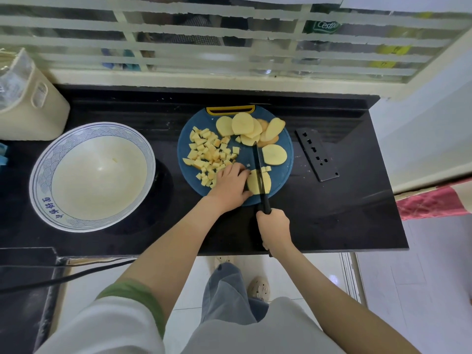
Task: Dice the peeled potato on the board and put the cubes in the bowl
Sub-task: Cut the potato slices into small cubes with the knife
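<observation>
Two hands busy: my left hand [229, 186] curls round a potato slice [252, 185] on the cutting board [281, 176], my right hand [274, 227] grips the knife [258, 167], blade across that slice

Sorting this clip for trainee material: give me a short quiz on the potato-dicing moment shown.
1. True or false: the left hand steadies a potato slice under the knife.
2. The right hand grips: A the knife handle, B a loose cube, C nothing.
3. Fill in: the cubes lie on the ___, not in the bowl.
Key: 1 true; 2 A; 3 board.
</observation>
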